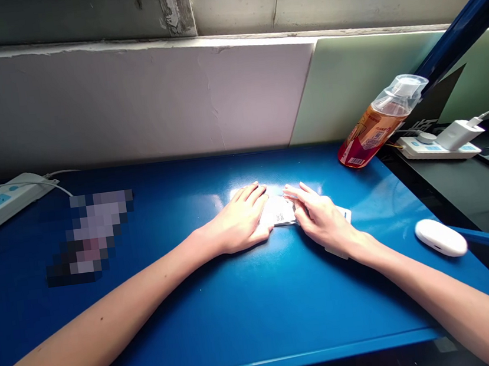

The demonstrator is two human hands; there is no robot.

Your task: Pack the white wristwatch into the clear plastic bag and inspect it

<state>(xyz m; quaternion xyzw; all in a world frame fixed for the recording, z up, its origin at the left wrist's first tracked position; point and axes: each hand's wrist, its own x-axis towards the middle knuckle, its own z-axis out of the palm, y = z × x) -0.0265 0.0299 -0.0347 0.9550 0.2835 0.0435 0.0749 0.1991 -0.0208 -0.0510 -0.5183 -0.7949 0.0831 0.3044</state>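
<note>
On the blue table lies a flat white paper piece (280,209) with a small printed square code, its left part covered by my left hand. My left hand (244,218) rests palm down on its edge, fingers stretched out and thumb along the near side. At the right end, my right hand (322,218) bends its fingers and thumb over the paper. White corners stick out beyond and below the right hand; whether they belong to the same piece I cannot tell.
A capped bottle (373,125) of reddish liquid leans at the back right. A white rounded case (441,238) lies near the right edge. Power strips stand at left (10,203) and right (440,146). A blurred-out object (99,230) lies on the left; a wall bounds the back.
</note>
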